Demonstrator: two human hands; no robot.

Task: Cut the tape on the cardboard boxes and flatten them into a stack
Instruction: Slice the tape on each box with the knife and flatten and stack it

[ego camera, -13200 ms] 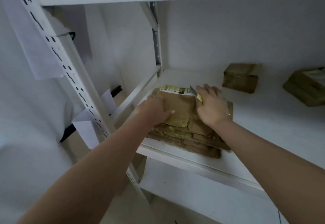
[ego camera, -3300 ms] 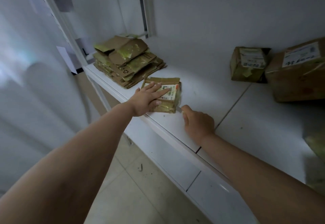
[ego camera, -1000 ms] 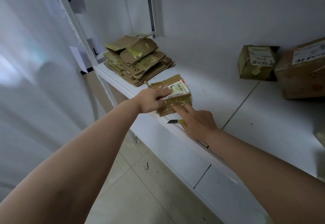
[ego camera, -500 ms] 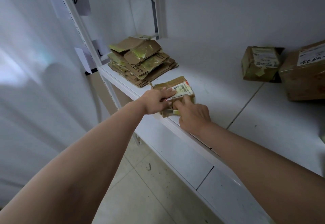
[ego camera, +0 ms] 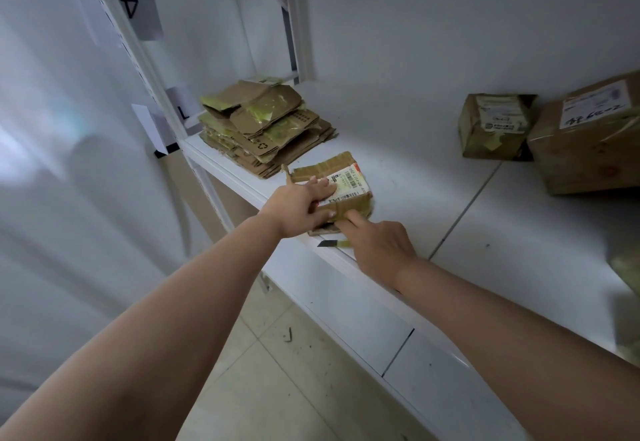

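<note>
A small taped cardboard box (ego camera: 341,172) with a white shipping label lies near the front edge of the white shelf (ego camera: 408,170). My left hand (ego camera: 299,203) holds it, fingers across the top and thumb curled over the near side. My right hand (ego camera: 379,244) is just in front of the box and grips a utility knife (ego camera: 329,243), whose blade sticks out to the left over the shelf edge. Its index finger reaches forward and touches the box's near edge. A stack of flattened boxes (ego camera: 266,128) lies at the shelf's left end.
Two closed boxes stand at the back right, a small one (ego camera: 491,127) and a larger one (ego camera: 588,139). A perforated white upright (ego camera: 138,59) with paper tags frames the shelf's left end. Tiled floor (ego camera: 277,378) lies below.
My right hand has drawn back a little from the box, so the knife blade shows again at its left. The left hand stays on the box.
</note>
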